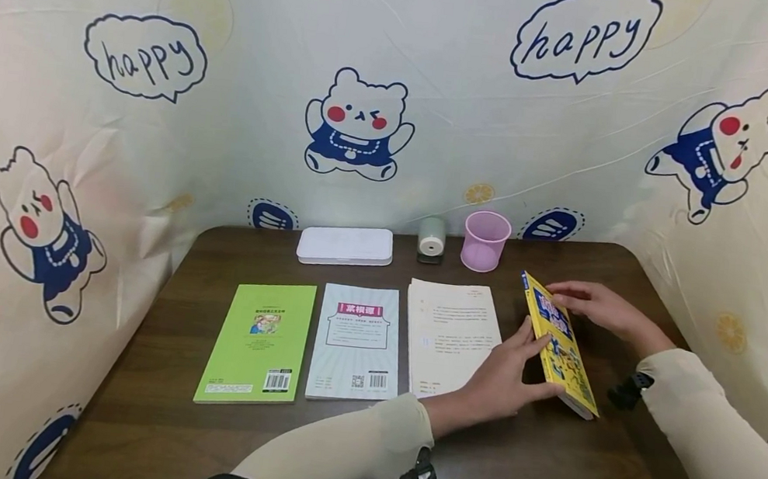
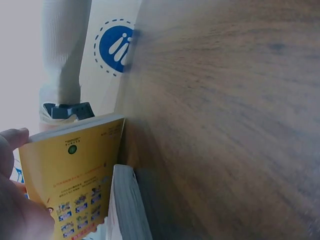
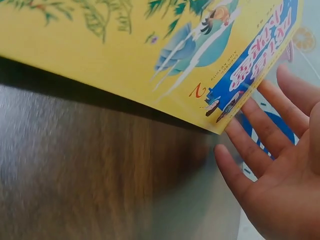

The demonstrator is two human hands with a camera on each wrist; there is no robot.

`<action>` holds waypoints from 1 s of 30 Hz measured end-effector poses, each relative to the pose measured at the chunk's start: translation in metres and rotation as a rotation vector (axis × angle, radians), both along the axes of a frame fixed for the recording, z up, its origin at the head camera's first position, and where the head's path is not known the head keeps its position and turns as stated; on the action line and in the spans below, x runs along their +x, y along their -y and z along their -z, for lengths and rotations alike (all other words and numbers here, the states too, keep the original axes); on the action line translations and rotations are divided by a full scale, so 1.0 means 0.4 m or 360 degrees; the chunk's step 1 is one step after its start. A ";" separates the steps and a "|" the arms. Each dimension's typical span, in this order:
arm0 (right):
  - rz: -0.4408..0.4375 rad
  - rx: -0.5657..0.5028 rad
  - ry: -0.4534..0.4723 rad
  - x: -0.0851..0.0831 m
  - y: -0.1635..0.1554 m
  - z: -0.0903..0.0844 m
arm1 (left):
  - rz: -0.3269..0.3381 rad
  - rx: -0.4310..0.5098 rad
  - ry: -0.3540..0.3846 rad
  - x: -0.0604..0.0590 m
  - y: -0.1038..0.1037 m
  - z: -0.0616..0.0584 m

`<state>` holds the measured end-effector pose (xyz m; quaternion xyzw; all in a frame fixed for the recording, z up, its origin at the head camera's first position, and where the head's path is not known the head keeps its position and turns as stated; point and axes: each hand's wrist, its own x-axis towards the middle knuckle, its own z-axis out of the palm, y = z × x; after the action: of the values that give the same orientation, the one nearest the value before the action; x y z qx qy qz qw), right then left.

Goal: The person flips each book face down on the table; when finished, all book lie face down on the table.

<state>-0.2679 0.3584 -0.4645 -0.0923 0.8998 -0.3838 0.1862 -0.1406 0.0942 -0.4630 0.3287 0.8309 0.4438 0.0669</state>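
Observation:
A yellow paperback book (image 1: 559, 344) with a blue title panel stands tilted on its edge at the right of the table. My left hand (image 1: 507, 369) grips it from the left side, thumb near the lower end. In the left wrist view, the book's yellow back cover (image 2: 75, 170) faces that hand (image 2: 22, 200). At the far upper end, my right hand (image 1: 604, 313) has its fingers straight. The right wrist view has these spread fingers (image 3: 270, 135) at the edge of the front cover (image 3: 125, 50), their tips partly behind it.
Left of the yellow book lie a white printed booklet (image 1: 449, 317), a pale blue book (image 1: 354, 353) and a green book (image 1: 261, 336) in a row. Behind them are a white flat case (image 1: 344, 245), a small green-grey object (image 1: 431, 237) and a pink cup (image 1: 484, 242), near the curtain (image 1: 242, 115).

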 end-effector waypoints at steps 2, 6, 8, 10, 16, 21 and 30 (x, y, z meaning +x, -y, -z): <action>-0.0009 -0.0034 -0.0010 0.002 0.008 -0.004 | -0.0012 -0.0006 -0.0021 0.000 0.003 -0.004; -0.0022 -0.0085 -0.0015 0.006 0.027 -0.017 | -0.0023 -0.0014 -0.0066 0.000 0.009 -0.010; -0.0040 -0.0116 -0.0027 0.007 0.036 -0.023 | -0.0021 -0.0011 -0.0079 0.000 0.013 -0.014; -0.0064 -0.0151 -0.0042 0.006 0.045 -0.029 | -0.0014 0.0007 -0.0082 0.001 0.016 -0.018; -0.0104 -0.0260 -0.0061 0.001 0.071 -0.046 | -0.0009 0.0013 -0.0125 0.004 0.025 -0.030; -0.0078 -0.0297 -0.0068 0.002 0.101 -0.065 | -0.0012 0.0013 -0.0131 0.007 0.032 -0.038; -0.0078 -0.0398 -0.0168 -0.003 0.141 -0.085 | -0.0048 -0.0012 -0.0159 0.012 0.037 -0.050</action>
<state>-0.2691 0.3019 -0.4305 -0.1569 0.8509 -0.4829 0.1350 -0.1357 0.0793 -0.4428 0.3376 0.8399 0.4246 0.0199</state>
